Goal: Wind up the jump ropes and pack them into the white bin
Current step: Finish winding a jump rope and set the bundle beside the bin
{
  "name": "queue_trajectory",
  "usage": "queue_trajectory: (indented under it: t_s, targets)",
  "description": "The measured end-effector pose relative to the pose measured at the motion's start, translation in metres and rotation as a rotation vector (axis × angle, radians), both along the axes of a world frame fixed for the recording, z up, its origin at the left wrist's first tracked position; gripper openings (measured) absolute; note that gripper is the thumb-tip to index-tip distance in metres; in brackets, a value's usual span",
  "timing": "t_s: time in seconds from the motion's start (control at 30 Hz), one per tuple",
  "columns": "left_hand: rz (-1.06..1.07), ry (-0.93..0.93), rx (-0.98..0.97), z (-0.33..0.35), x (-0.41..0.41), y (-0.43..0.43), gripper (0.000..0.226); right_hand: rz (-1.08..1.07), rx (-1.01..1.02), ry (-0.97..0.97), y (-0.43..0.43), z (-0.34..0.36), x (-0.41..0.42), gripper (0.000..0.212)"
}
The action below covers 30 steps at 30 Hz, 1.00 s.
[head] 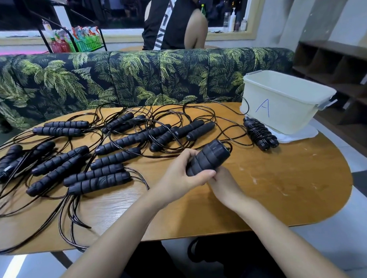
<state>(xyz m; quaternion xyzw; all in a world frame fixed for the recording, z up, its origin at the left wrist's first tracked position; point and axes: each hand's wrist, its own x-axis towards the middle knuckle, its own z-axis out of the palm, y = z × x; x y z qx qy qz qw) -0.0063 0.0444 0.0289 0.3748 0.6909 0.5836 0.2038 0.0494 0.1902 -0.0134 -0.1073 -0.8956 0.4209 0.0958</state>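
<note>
Your left hand (179, 176) is closed around a pair of black ribbed foam jump-rope handles (209, 158), held side by side above the oval wooden tabletop (283, 177). Your right hand (224, 186) sits at the near end of the pair. Its fingers are hidden under the handles and the left thumb, so you cannot tell whether it grips. The thin black cord (234, 144) leaves the far end of the handles and runs toward the other ropes; it appears not yet wound.

The white plastic bin (291, 87), marked with a blue "A", stands at the far right of the tabletop. One wound black rope bundle (259, 134) lies just beside the bin, not in it. The unwound black jump ropes (116, 145) cover the left half, their cords crossing one another.

Likely faults from here:
- Snagging: the held cord crosses neighbouring cords, so a hard pull may drag other handles along or tighten a knot. Free the cord first.
- Slippage: if the two handles shift apart, the turns will probably sit loose and unwind.
- Falling ropes: several cords hang over the near edge, and a tug on them may pull ropes to the floor.
- Omission: the finished bundle could be left outside the bin.
</note>
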Motion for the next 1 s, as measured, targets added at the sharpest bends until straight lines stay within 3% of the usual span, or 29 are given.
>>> queue_trajectory:
  t_s: [0.07,0.13,0.2,0.27,0.37,0.43,0.6,0.7,0.8,0.93,1.0]
  targets:
    - [0.009,0.018,-0.006,-0.002,0.001,0.000,0.047,0.005,0.064,-0.043,-0.004,0.002,0.003,0.028]
    - [0.051,-0.075,0.070,0.003,0.002,0.000,0.034,0.063,-0.046,0.046,-0.009,0.008,0.006,0.034]
    - [0.147,-0.304,0.149,0.010,0.003,0.003,0.025,0.081,-0.314,0.174,-0.011,0.014,0.008,0.035]
    - [0.191,-0.596,0.220,0.014,0.004,0.003,0.040,0.028,-0.495,0.260,-0.009,0.014,0.008,0.031]
    - [0.097,-0.862,0.408,0.011,0.003,0.002,0.058,-0.025,-0.334,0.316,-0.005,0.005,0.005,0.027]
    - [0.003,-0.956,0.483,0.004,0.001,-0.001,0.063,-0.004,-0.166,0.248,-0.008,0.001,0.005,0.028]
    - [-0.068,-0.976,0.465,-0.005,-0.006,-0.004,0.053,0.133,-0.205,0.104,-0.007,0.003,0.007,0.031]
    - [0.055,-0.621,0.165,0.010,-0.011,-0.014,0.038,0.264,-0.045,-0.012,0.009,0.003,0.007,0.029]
    - [0.083,0.018,-0.144,0.022,-0.018,-0.026,0.030,0.337,0.057,-0.101,0.030,0.012,0.005,0.029]
    - [0.116,0.796,-0.618,0.023,-0.029,-0.043,0.060,0.320,0.308,-0.156,0.056,0.028,-0.003,0.031]
    - [0.124,1.103,-0.718,0.018,-0.034,-0.048,0.067,0.293,0.335,-0.165,0.068,0.037,-0.006,0.032]
